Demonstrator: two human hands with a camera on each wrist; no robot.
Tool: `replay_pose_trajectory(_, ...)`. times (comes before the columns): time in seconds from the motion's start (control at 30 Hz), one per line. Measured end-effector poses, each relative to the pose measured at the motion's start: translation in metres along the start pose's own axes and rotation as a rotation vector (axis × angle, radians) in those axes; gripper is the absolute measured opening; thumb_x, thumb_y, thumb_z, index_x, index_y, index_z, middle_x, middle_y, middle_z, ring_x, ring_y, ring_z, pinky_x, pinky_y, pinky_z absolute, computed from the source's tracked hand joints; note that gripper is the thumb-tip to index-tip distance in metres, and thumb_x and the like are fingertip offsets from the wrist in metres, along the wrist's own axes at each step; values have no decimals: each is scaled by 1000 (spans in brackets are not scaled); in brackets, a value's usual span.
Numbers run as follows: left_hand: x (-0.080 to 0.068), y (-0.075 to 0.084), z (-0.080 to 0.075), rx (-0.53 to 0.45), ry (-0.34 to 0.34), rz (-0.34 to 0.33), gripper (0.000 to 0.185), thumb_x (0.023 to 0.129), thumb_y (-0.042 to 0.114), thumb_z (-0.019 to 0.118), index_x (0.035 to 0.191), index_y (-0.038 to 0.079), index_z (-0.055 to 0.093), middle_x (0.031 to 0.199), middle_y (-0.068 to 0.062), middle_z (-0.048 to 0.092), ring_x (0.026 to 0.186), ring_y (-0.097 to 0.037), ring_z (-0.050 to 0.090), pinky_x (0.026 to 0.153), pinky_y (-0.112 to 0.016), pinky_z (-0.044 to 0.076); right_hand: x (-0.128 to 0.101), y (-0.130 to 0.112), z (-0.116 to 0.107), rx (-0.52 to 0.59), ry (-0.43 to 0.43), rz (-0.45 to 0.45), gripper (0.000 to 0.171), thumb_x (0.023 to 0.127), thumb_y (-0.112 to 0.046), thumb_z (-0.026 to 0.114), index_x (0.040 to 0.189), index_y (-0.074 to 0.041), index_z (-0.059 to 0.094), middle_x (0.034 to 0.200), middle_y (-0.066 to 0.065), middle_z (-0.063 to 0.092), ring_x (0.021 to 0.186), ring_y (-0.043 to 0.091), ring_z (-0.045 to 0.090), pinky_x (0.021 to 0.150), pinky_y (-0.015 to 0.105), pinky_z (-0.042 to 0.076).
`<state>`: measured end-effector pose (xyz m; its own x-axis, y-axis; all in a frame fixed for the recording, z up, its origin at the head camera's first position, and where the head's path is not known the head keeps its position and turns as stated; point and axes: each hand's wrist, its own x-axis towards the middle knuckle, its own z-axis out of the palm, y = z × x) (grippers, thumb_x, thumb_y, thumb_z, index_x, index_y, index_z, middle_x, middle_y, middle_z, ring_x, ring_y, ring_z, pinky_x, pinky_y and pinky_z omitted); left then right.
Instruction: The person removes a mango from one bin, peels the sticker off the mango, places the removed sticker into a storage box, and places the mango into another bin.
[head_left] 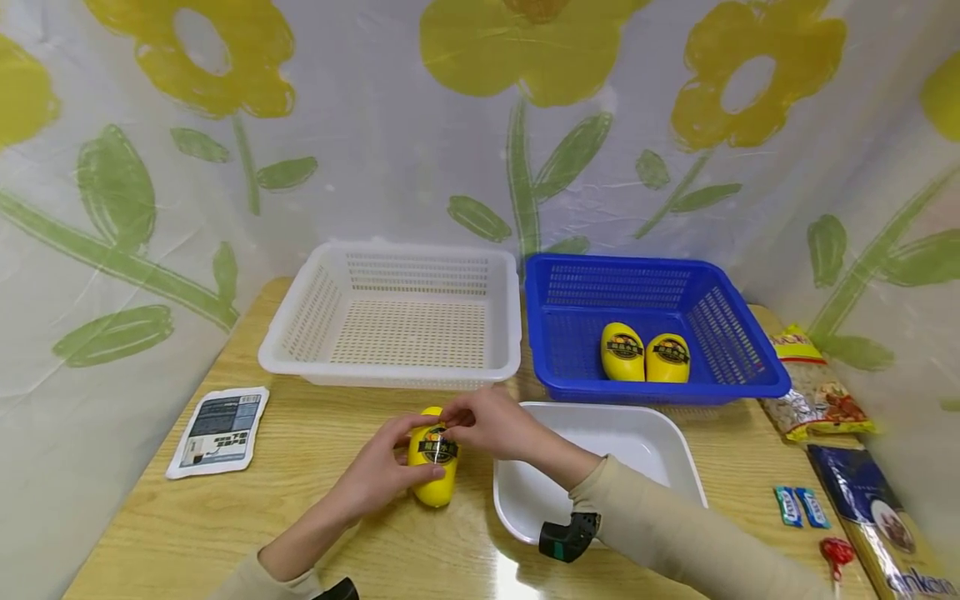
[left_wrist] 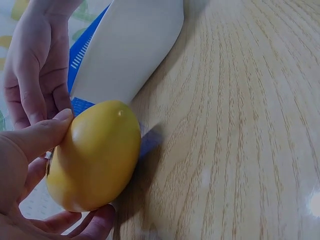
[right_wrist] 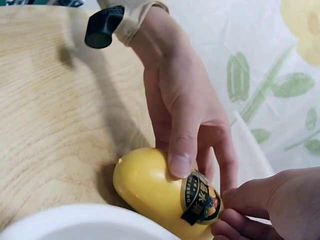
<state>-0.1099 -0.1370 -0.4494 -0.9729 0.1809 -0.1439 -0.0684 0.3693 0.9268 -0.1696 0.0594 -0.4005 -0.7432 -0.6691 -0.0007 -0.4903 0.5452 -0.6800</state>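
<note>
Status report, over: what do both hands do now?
Left hand grips yellow pack on table. Right hand pinches its label end. White tray beside it, nothing blocking.

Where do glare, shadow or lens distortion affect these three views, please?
Head view: wide-angle bending at the edges, and a bright glare patch on the glossy wooden table. Left wrist view: the yellow egg-shaped plastic container casts a dark shadow, with faint glare at the right edge. Right wrist view: evenly lit, with the white plastic tray blurred in the foreground.
</note>
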Motion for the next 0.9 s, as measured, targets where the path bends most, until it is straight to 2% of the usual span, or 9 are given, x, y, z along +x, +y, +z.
replay_pose_trajectory(0.33,0,0,-1,-26,-17,-11,64,77,18,85,134,14,56,141,-19,42,114,-37,55,82,-39,54,6,2,1,46,-22,68,10,87,-10,72,97,-8,71,86,-2,69,80,11,63,69,21,49)
replay_pose_trajectory(0.53,1,-2,-1,-66,-23,-33,63,78,16,84,134,15,56,142,-18,40,112,-34,55,79,-37,54,10,3,4,35,-25,64,9,87,-10,73,96,-8,70,85,-3,69,77,8,61,70,20,48)
replay_pose_trajectory(0.9,0,-4,-2,-96,-44,-42,64,79,17,83,136,15,53,143,-18,38,111,-32,56,79,-37,54,14,6,9,8,-3,31,3,89,-9,70,91,-7,68,78,-5,67,67,2,52,61,19,43)
